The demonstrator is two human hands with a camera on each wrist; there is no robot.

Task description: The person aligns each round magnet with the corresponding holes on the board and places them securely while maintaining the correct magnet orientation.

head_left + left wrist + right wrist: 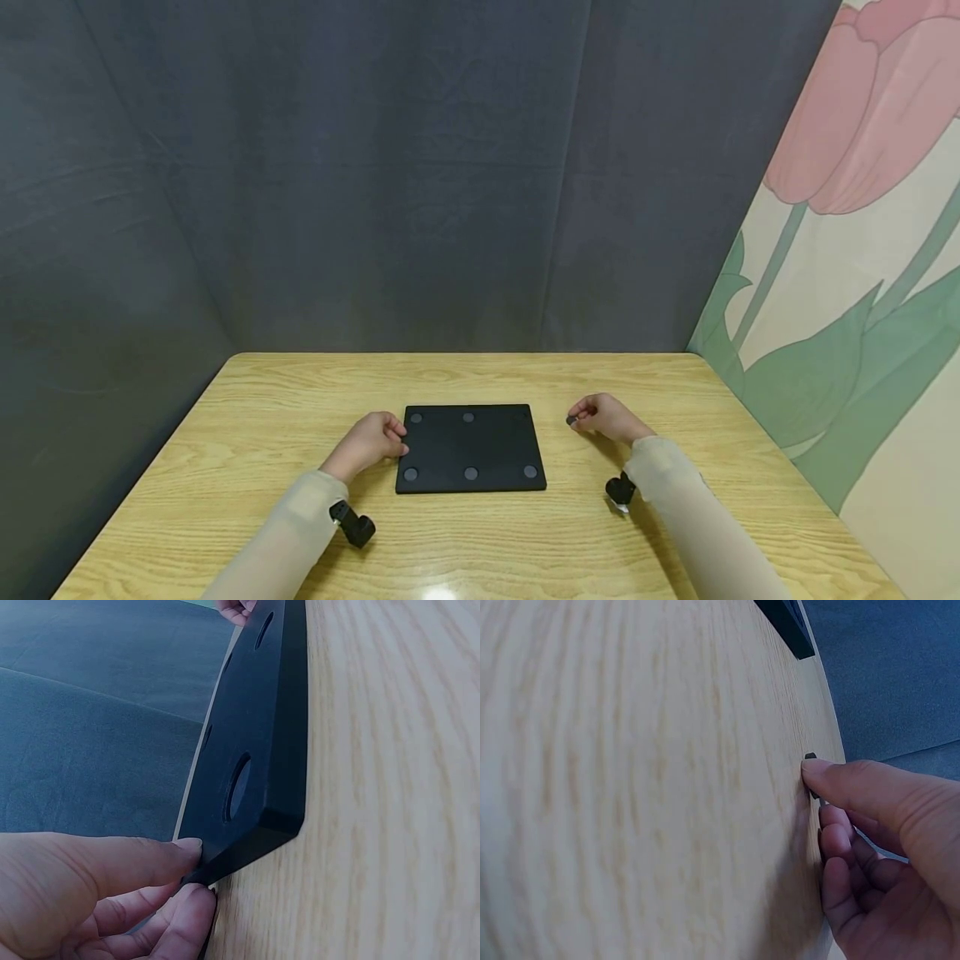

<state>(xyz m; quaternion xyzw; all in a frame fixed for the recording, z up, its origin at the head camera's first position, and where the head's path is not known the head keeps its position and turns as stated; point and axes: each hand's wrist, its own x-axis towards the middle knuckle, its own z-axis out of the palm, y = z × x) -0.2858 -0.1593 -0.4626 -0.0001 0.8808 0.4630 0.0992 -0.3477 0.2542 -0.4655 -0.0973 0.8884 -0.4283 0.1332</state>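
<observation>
A flat black rectangular board (498, 443) lies on the table, with several round grey spots along its long edges. In the left wrist view these show as round recesses (238, 787) in the thick board. My left hand (366, 442) is at the board's left edge, thumb on top and fingers against the side, pinching it. To the right of the board, my right hand (611, 419) pinches a small dark disc (572, 421) between thumb and fingers, close over the wood. In the right wrist view the thumb covers most of the disc (811, 757).
The light wood table (480, 542) reaches to a dark grey curtain (375, 208) at the back and left. A wall with painted tulips (862, 350) stands along the right. A small black camera (352, 523) is strapped to the left wrist, another (620, 489) to the right.
</observation>
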